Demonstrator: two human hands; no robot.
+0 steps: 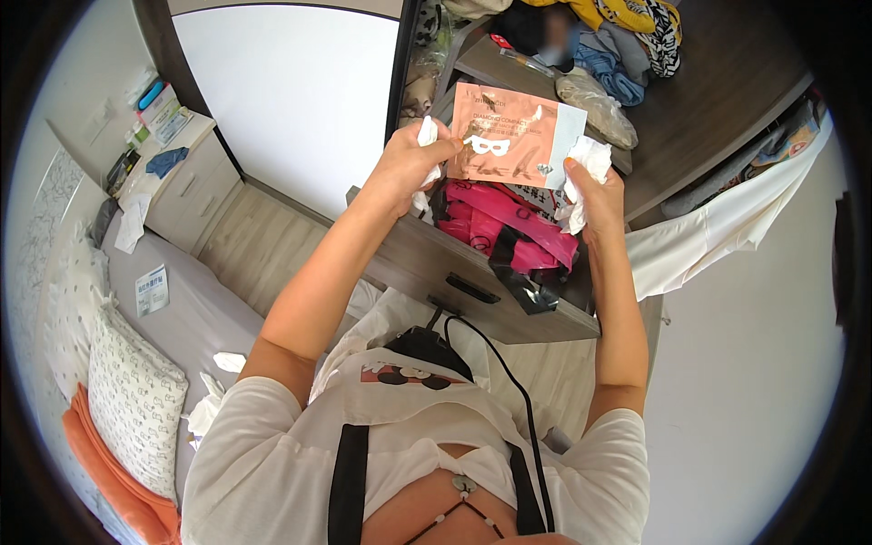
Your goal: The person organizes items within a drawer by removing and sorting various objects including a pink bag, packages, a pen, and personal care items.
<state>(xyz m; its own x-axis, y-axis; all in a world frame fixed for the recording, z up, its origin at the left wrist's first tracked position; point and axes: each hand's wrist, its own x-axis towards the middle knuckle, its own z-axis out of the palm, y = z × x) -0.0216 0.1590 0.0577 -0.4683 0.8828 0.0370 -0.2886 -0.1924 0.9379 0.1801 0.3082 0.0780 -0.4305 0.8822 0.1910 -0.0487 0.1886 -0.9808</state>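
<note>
Between my two hands an eye mask sachet (pixel 509 136), flat and rose-gold with a pale strip at its right end, is held up over an open drawer (pixel 427 263). My left hand (pixel 420 162) pinches its left edge, with a crumpled white tissue (pixel 425 136) also in the fingers. At the other end my right hand (pixel 598 195) grips the sachet's right edge together with a second crumpled white tissue (pixel 590 162). Below the sachet, bright pink plastic packaging (pixel 509 222) and a shiny black piece (pixel 527 286) lie in the drawer.
Clothes (pixel 613 54) and a clear plastic bag (pixel 595 104) fill the wardrobe shelf beyond the drawer. White cloth (pixel 727 236) hangs at the right. To the left are a bed (pixel 213 300) with a patterned pillow (pixel 136 400) and a white bedside cabinet (pixel 186 182). A black cable (pixel 509 377) runs down my front.
</note>
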